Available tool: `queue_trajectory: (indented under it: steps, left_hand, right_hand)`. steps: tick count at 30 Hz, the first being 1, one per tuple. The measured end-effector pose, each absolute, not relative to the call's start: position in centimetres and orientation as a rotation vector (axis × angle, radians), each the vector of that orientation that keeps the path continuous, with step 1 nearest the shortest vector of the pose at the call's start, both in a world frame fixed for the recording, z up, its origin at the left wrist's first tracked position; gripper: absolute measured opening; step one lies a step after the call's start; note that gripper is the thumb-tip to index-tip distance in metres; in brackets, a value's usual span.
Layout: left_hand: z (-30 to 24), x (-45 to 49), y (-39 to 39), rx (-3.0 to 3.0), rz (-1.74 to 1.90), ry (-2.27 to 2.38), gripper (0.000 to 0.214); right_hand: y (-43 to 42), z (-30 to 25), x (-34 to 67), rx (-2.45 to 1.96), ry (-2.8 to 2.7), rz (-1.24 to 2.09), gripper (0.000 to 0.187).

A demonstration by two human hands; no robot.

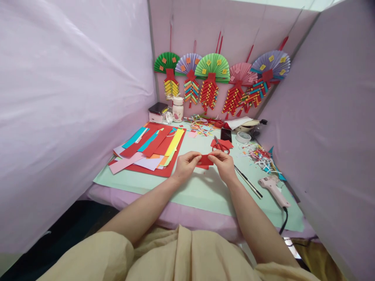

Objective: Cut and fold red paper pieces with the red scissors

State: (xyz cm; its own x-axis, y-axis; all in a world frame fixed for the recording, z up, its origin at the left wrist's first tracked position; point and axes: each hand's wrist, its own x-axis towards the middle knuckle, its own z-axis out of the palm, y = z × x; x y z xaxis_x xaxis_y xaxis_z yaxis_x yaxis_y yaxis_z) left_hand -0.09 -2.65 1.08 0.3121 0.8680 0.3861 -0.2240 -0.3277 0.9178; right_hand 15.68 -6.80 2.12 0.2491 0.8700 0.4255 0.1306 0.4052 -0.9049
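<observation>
Beige clothing (pixel 187 257) fills the foot of the scene I watch from a distance, with two bare forearms (pixel 146 210) extending over a table under a pale green cover (pixel 202 195). At right, a pink glue gun (pixel 274 190) lies near the table's front corner, its black cord (pixel 284 221) dropping past the edge. At centre, the left hand (pixel 186 164) and right hand (pixel 224 165) grasp a small red slip (pixel 207 160) by its two ends, thumbs and fingers pinched, above the table; another red piece (pixel 203 167) shows just below it. Left of the hands I see a fanned pile of coloured strips (pixel 155 142) on large red sheets (pixel 164 171); right of them, a thin black stick (pixel 249 182). Just beyond the hands, red-handled scissors (pixel 222 147) rest on red paper (pixel 228 143), near a dark phone (pixel 226 135) and a tape roll (pixel 243 137), with shredded scraps (pixel 260 154) farther right. More scraps (pixel 202 128) litter the far side, where a white bottle (pixel 177 111) stands upright beside a box (pixel 158 116). Five pleated paper fans (pixel 212 64) with firecracker-like tails (pixel 208 93) hang along a pink wall (pixel 199 19) behind.
</observation>
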Motion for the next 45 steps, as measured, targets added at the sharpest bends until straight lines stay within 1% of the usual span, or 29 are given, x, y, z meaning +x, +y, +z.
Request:
queue_trajectory:
  steps: [5,9,13,16,20,26,30,33,37,40,45]
  left_hand:
    - [1.2,0.0,-2.8,1.482,1.219,0.618,0.025]
    - [1.7,-0.3,-2.8,1.653,1.221,0.658,0.025]
    - [2.0,-0.7,-2.5,1.948,1.290,0.710,0.010]
    - [2.1,-0.8,-2.3,2.073,1.326,0.724,0.007]
    - [2.3,-0.8,-2.5,2.098,1.311,0.787,0.009]
    - [2.3,-0.7,-2.8,2.089,1.281,0.807,0.013]
    - [2.0,-0.7,-2.3,2.049,1.236,0.791,0.009]
    - [1.9,-0.9,-1.7,2.041,1.221,0.747,0.004]
    - [1.9,-1.0,-1.4,2.078,1.233,0.735,0.008]
    - [1.9,-0.9,-1.7,2.123,1.247,0.757,0.009]
    - [2.1,-0.9,-2.4,2.221,1.282,0.754,0.009]
  right_hand:
    - [-6.7,2.0,15.8,-1.045,-1.230,0.635,0.012]
    - [-6.8,1.9,15.6,-1.072,-1.294,0.625,0.012]
    - [-7.1,2.1,15.2,-1.097,-1.377,0.593,0.014]
    - [-7.3,2.5,15.1,-1.123,-1.430,0.542,0.013]
    - [-7.5,2.9,14.9,-1.132,-1.486,0.512,0.011]
    - [-7.8,3.1,14.7,-1.087,-1.531,0.423,0.014]
    - [-7.6,2.8,15.1,-1.088,-1.521,0.442,0.014]
    - [-7.3,2.6,15.5,-1.100,-1.472,0.465,0.012]
    - [-7.0,2.4,15.8,-1.117,-1.457,0.491,0.011]
    - [-7.0,2.4,15.7,-1.130,-1.462,0.503,0.006]
    - [-7.2,2.7,15.3,-1.147,-1.537,0.446,0.004]
